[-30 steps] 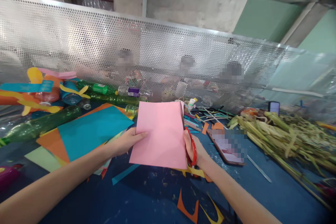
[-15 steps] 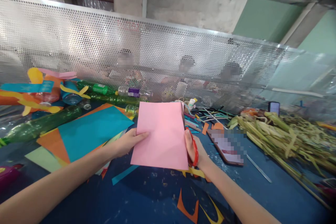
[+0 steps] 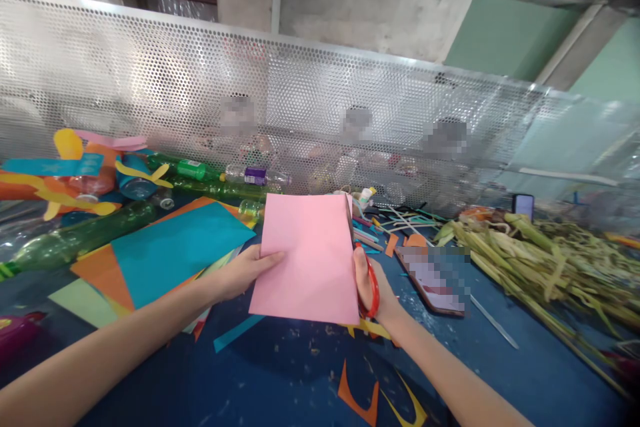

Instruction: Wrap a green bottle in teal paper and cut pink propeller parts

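A pink sheet of paper (image 3: 307, 260) is held up over the blue table (image 3: 280, 380) in the middle of the view. My left hand (image 3: 253, 270) pinches its left edge, thumb on the near face and fingers behind. At the right edge, my right hand (image 3: 373, 283) is closed round red-handled scissors (image 3: 373, 293). Their blades lie along the paper's right side and are mostly hidden. Left of the paper is a stack of coloured sheets, with a blue sheet (image 3: 180, 247) on top.
Plastic bottles, including a green bottle (image 3: 85, 233), and paper propellers (image 3: 75, 200) lie at left. A phone (image 3: 433, 280) and pale green plant strips (image 3: 545, 267) are at right. Orange scraps (image 3: 357, 397) lie in front. A perforated metal screen (image 3: 300, 100) stands behind; people show through it.
Almost nothing differs. The scissors and my right hand have shifted very slightly right, at the paper's edge; my left hand keeps its hold.
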`<state>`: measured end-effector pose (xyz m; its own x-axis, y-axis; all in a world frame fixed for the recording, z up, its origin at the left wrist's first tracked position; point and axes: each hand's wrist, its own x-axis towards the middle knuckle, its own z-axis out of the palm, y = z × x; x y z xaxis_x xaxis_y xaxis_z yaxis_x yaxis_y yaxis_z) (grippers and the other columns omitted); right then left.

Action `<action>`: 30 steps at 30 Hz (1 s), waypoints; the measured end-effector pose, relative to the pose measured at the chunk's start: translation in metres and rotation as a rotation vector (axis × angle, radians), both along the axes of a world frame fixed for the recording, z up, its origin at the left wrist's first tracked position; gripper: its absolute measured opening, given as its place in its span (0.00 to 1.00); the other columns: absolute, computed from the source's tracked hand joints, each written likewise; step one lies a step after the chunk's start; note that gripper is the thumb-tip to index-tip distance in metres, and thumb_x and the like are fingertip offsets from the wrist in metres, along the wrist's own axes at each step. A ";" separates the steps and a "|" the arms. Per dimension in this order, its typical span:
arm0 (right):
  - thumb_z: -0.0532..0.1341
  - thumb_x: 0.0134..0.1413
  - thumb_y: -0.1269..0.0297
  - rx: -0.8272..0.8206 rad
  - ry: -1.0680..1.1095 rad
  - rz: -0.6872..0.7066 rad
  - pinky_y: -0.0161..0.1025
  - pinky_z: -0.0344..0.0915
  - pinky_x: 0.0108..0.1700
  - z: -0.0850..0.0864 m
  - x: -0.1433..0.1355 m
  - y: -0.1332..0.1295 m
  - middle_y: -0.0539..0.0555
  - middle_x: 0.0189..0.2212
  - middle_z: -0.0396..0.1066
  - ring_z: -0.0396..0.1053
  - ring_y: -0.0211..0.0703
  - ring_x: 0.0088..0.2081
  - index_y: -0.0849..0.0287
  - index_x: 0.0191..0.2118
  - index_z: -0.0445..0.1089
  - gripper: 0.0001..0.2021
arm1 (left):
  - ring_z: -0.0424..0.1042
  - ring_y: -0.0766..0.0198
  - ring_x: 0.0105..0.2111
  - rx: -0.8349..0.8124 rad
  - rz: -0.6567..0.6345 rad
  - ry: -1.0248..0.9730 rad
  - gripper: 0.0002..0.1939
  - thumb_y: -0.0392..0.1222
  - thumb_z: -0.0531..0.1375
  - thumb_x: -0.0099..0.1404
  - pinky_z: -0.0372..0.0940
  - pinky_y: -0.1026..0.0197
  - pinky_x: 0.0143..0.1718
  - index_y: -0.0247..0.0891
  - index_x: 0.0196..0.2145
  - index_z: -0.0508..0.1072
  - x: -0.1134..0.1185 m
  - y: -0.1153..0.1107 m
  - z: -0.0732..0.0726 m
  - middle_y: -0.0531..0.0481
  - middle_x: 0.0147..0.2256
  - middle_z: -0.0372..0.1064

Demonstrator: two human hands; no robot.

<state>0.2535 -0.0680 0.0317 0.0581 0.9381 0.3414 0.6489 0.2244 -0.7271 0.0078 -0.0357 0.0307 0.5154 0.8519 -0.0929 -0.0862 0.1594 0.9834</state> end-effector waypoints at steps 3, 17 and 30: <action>0.37 0.56 0.42 -0.021 -0.015 -0.008 0.37 0.62 0.28 0.000 0.000 0.000 0.56 0.19 0.70 0.68 0.48 0.26 0.62 0.24 0.70 0.34 | 0.72 0.55 0.41 -0.004 0.005 0.001 0.17 0.48 0.60 0.58 0.67 0.57 0.40 0.37 0.43 0.73 0.000 -0.001 0.001 0.46 0.41 0.74; 0.35 0.56 0.41 -0.026 -0.042 -0.026 0.39 0.59 0.25 -0.002 0.001 0.002 0.56 0.17 0.67 0.66 0.47 0.23 0.59 0.20 0.63 0.32 | 0.72 0.54 0.40 -0.002 0.006 -0.027 0.19 0.48 0.60 0.57 0.66 0.56 0.40 0.36 0.44 0.73 0.001 -0.002 0.000 0.43 0.42 0.73; 0.40 0.56 0.42 -0.040 0.040 0.085 0.40 0.65 0.31 0.007 0.001 0.000 0.57 0.21 0.72 0.70 0.52 0.29 0.60 0.25 0.71 0.32 | 0.71 0.54 0.42 0.007 0.021 -0.016 0.18 0.47 0.61 0.57 0.66 0.56 0.42 0.36 0.44 0.73 0.001 0.001 -0.004 0.43 0.43 0.73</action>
<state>0.2548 -0.0683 0.0389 -0.0095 0.9532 0.3023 0.5987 0.2476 -0.7618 0.0087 -0.0344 0.0270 0.4991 0.8630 -0.0788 -0.1054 0.1507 0.9829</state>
